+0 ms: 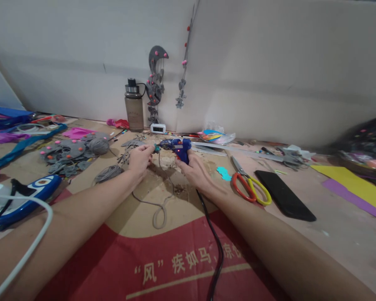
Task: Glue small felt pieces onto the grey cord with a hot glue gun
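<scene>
My right hand (192, 167) is wrapped round the grip of a blue hot glue gun (177, 147), whose red light glows and whose nozzle points left. Its black cord (213, 234) runs back toward me over the cardboard. My left hand (140, 159) is closed in a pinch right at the nozzle tip, holding something small I cannot make out. A grey cord (158, 205) trails from under the hands and loops on the cardboard.
Red and yellow scissors (250, 186), a black phone (283, 194) and a teal cut-out (224, 172) lie to the right. Grey felt shapes (65, 152) and a grey yarn ball (98, 145) sit left. A bottle (134, 106), a small clock (158, 128) and a grey hanging ornament (156, 83) stand by the wall.
</scene>
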Tool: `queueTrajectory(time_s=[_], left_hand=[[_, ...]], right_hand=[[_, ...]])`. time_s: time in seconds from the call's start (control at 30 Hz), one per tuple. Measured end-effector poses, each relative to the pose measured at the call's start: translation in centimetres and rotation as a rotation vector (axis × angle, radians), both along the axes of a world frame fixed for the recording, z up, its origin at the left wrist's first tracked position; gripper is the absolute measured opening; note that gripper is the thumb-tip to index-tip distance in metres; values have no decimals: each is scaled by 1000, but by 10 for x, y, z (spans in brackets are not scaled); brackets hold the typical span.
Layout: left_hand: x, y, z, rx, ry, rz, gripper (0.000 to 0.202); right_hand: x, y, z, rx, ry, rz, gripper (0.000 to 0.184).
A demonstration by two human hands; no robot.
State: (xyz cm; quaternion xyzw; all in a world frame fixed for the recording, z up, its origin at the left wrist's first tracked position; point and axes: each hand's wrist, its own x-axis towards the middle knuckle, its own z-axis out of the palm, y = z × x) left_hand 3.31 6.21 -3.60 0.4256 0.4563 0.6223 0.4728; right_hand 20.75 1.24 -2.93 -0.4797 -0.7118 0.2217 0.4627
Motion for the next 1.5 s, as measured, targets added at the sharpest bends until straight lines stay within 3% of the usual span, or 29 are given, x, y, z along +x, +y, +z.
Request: queueTrajectory(time_s=[0.2,0.33,0.43,0.5,0.67,0.77,0.9,1.0,1.1,1.23,1.4,1.5], left_hand=[[0,0,-1,-11,33,-3,17],[1,-2,1,-3,29,-24,19],[2,-6,4,6,58,-51,20],[4,-10,6,13,82,-74,21],[10,-18,11,25,88,-86,22],[14,-22,12,58,85,-69,22],[20,-29,13,77,52,-132,21],[23,-35,14,59,19,-209,24],[23,-36,14,52,30,-239,26],[23,-37,12,41,84,-250,27],[23,-40,12,33,186,-363,27],[20,-37,12,45,227,-409,28]], right_hand=[[10,14,-5,-242,381,-5,21],[28,29,-7,-303,85,-280,16],[38,34,-11,-329,-142,-381,22],[41,33,-12,-260,-229,-421,27],[39,18,0,129,-374,-511,27],[25,11,12,141,-304,-375,23],[0,7,12,-95,71,20,19],[-11,8,4,-287,335,166,18],[-11,8,0,-361,482,175,16],[-8,10,0,-355,528,164,19],[-3,16,-1,-334,488,169,11],[5,19,1,-208,330,148,7]])
